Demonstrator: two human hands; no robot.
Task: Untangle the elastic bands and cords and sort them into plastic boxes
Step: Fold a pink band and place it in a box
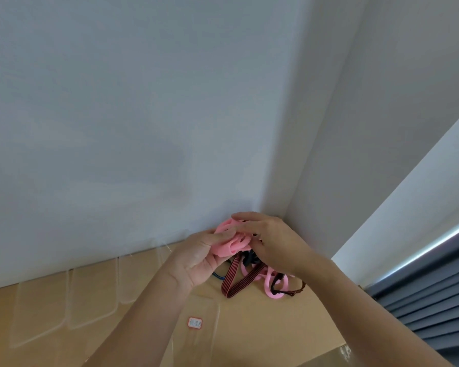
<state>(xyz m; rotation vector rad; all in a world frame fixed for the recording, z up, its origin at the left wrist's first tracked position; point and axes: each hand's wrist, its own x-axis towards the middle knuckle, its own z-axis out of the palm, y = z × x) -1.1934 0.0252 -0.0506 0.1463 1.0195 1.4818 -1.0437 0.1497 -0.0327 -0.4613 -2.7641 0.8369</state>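
Both hands are raised above the tan table (289, 321) near the wall corner. My left hand (199, 258) grips a bunched pink elastic band (232, 243) from below, palm up. My right hand (273, 242) curls over the same pink bunch from the right and pinches it. Below them hangs a tangle: a dark red striped band (236, 283), more pink loops (272, 286), a brown band (294, 291), dark cords and a thin blue cord (219, 275). Part of the tangle rests on the table.
Several clear plastic boxes stand along the wall at the left, such as one box (37, 311) and another (93, 298). A clear box with a small red-edged label (195, 323) lies in front. White walls meet behind; a dark blue blind (429, 308) is at the right.
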